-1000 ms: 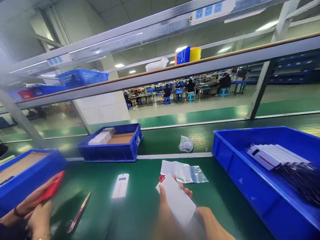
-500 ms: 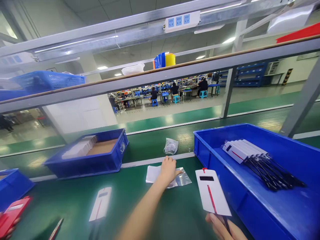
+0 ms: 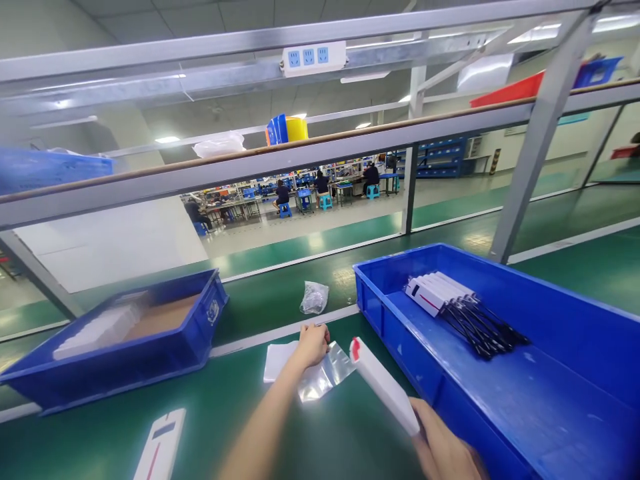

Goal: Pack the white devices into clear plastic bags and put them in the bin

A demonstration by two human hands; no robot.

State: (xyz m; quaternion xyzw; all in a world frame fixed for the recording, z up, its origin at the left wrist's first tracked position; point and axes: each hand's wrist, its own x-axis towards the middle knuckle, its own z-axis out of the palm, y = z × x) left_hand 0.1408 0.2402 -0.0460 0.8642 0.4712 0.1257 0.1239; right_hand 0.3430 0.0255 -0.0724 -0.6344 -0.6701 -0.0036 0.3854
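White device tilted | right hand grips near end | left hand, outstretched, pinches bag

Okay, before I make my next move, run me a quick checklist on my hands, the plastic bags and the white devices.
1. Right hand has hold of a white device: ok, gripped at its near end.
2. Held device's front face checked: cannot tell, it is turned nearly edge-on to the camera.
3. Left hand at the clear plastic bags: ok, it is on them.
4. Just one bag picked up: cannot tell, the fingers hide it.
5. Held device inside a bag: not ok, it is outside.
6. Devices in the right-hand blue bin lined up: ok, in a row, black cables pointing the same general way.
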